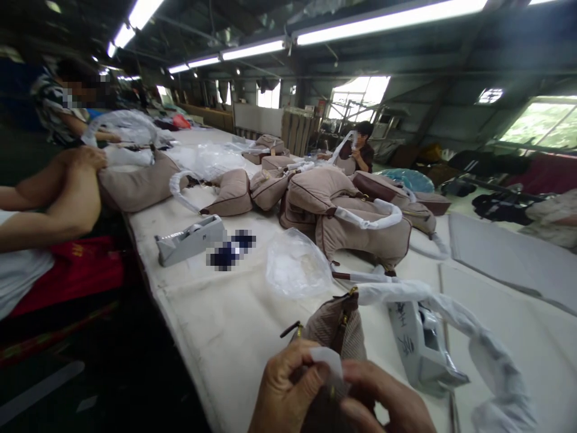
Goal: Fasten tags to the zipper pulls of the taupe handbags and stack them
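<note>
At the bottom of the head view, my left hand pinches a small piece of thin white wrapping paper between thumb and forefinger. My right hand is curled close beside it, its fingertips at the paper's right edge. Both hands are over a taupe handbag with brown trim and a brass zip, its lower part hidden by my fingers. White wrapping covers the bag's strap, which arcs out to the right. A grey tape dispenser stands under that arc.
A pile of similar bags lies ahead on the white table. Nearer are a clear plastic bag and a second tape dispenser. One co-worker's arms reach in from the left; another person sits beyond the pile.
</note>
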`<state>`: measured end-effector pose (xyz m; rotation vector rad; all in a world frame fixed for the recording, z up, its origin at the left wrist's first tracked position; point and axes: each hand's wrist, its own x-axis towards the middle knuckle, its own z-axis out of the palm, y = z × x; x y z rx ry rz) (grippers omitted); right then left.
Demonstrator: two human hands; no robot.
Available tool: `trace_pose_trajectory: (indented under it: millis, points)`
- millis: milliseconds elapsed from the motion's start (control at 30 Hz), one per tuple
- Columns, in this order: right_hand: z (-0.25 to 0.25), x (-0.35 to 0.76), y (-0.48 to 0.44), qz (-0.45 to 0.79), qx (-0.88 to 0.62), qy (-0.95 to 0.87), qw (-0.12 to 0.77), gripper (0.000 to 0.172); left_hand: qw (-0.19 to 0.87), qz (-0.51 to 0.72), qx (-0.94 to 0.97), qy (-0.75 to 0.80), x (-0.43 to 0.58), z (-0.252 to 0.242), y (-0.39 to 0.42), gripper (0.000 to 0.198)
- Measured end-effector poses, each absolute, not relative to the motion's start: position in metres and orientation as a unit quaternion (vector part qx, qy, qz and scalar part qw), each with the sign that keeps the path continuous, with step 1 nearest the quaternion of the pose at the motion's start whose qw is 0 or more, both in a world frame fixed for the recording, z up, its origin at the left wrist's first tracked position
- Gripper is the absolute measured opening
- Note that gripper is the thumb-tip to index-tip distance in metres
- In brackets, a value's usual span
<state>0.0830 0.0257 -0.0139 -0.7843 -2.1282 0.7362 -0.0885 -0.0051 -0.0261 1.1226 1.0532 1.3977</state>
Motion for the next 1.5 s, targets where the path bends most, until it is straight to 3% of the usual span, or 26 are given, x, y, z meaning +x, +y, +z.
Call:
trace_pose_trajectory:
  millis: [167, 267, 367, 500, 667, 1200, 1333, 1433, 1500]
  points:
    - [0.034, 0.086, 0.074, -0.086, -0.224, -0.963, 0.124, 0.044, 0.493, 0.529, 0.484, 0.493, -0.101, -0.028, -0.013, 0.02]
    - [0.045, 0.077, 0.092, -0.148, -0.186, -0.971, 0.026, 0.038, 0.434, 0.479, 0.525, 0.553, -0.114, -0.025, -0.011, 0.015]
    - [0.043, 0.066, 0.101, -0.141, -0.173, -0.975, -0.008, 0.025, 0.419, 0.435, 0.545, 0.582, -0.129, -0.024, -0.007, 0.013]
    - [0.035, 0.061, 0.105, -0.092, -0.169, -0.981, 0.024, 0.015, 0.424, 0.413, 0.555, 0.584, -0.145, -0.025, -0.003, 0.012]
    - [0.029, 0.058, 0.099, -0.061, -0.161, -0.982, 0.083, 0.025, 0.443, 0.406, 0.559, 0.571, -0.142, -0.023, 0.002, 0.01]
    - [0.026, 0.041, 0.086, -0.17, -0.168, -0.966, 0.102, 0.024, 0.459, 0.45, 0.523, 0.56, -0.122, -0.014, 0.009, 0.01]
    - [0.02, 0.05, 0.089, -0.037, -0.19, -0.966, 0.171, 0.034, 0.551, 0.497, 0.447, 0.5, -0.116, -0.018, 0.016, 0.021]
    - [0.021, 0.054, 0.084, 0.147, -0.267, -0.925, 0.228, 0.025, 0.608, 0.524, 0.39, 0.45, -0.112, -0.02, 0.019, 0.023]
    - [0.024, 0.053, 0.078, 0.259, -0.329, -0.881, 0.219, 0.018, 0.62, 0.541, 0.357, 0.441, -0.11, -0.019, 0.019, 0.02]
